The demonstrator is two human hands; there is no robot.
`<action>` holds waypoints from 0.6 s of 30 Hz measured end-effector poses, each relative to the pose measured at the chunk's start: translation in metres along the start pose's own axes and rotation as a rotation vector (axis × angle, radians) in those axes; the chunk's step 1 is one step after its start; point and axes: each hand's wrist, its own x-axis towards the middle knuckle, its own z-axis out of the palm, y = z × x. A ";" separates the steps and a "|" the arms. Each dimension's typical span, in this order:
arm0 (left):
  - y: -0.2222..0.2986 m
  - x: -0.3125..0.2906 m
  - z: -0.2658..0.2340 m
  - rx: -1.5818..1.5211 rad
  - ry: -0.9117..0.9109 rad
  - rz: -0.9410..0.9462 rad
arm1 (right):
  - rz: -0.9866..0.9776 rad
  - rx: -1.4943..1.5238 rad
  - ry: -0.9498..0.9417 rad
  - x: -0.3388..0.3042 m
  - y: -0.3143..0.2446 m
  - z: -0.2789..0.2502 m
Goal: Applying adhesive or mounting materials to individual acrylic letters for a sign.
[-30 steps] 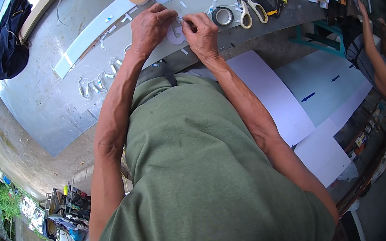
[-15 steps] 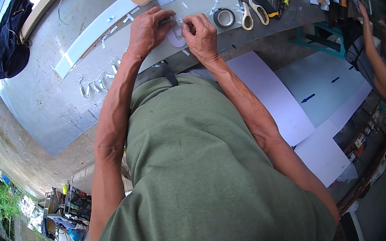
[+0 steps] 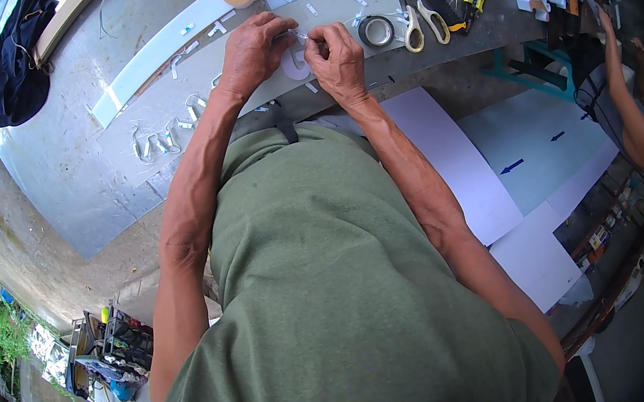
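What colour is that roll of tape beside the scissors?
Black, as the head view shows: the roll of tape lies left of the scissors.

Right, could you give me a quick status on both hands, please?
Left hand and right hand pinching a small clear piece over the grey strip. Tape roll and scissors beside, clear.

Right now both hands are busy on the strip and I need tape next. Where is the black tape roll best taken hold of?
The black tape roll lies flat on the workbench, hole up, just right of the right hand. Come from above and pinch its near rim, one finger inside the hole, thumb outside. Avoid its far right side: the scissors appear to lie close against it.
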 end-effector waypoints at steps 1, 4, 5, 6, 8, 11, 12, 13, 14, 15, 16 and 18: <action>0.000 0.000 0.000 0.006 -0.008 -0.014 | -0.011 0.000 0.010 0.000 0.000 0.000; -0.001 0.000 0.001 -0.002 -0.014 -0.036 | 0.013 0.020 0.004 0.001 -0.005 -0.004; -0.001 0.000 0.001 -0.017 -0.014 -0.044 | 0.049 0.038 -0.010 0.000 -0.006 -0.006; -0.001 0.000 0.000 -0.017 -0.014 -0.043 | 0.049 0.037 -0.009 0.000 -0.004 -0.006; -0.001 -0.002 0.000 -0.047 0.001 -0.037 | 0.014 0.033 -0.019 -0.001 -0.002 -0.006; -0.001 -0.002 0.000 -0.048 0.018 -0.028 | 0.015 0.030 -0.013 0.000 0.000 -0.005; -0.001 -0.002 0.000 -0.048 0.017 -0.028 | 0.016 0.030 -0.013 0.000 0.000 -0.004; -0.001 -0.002 0.000 -0.042 0.014 -0.025 | 0.011 0.021 -0.009 0.000 0.000 -0.004; -0.001 -0.002 0.000 -0.035 0.012 -0.020 | 0.007 0.011 -0.003 0.001 0.000 -0.003; -0.001 -0.002 0.000 -0.036 0.011 -0.019 | 0.007 0.011 -0.002 0.001 0.000 -0.003; -0.001 -0.002 -0.001 -0.039 0.007 -0.019 | 0.004 0.012 -0.001 0.001 0.000 -0.003; -0.002 -0.001 -0.001 -0.041 0.002 -0.018 | 0.002 0.014 0.000 0.002 -0.002 -0.003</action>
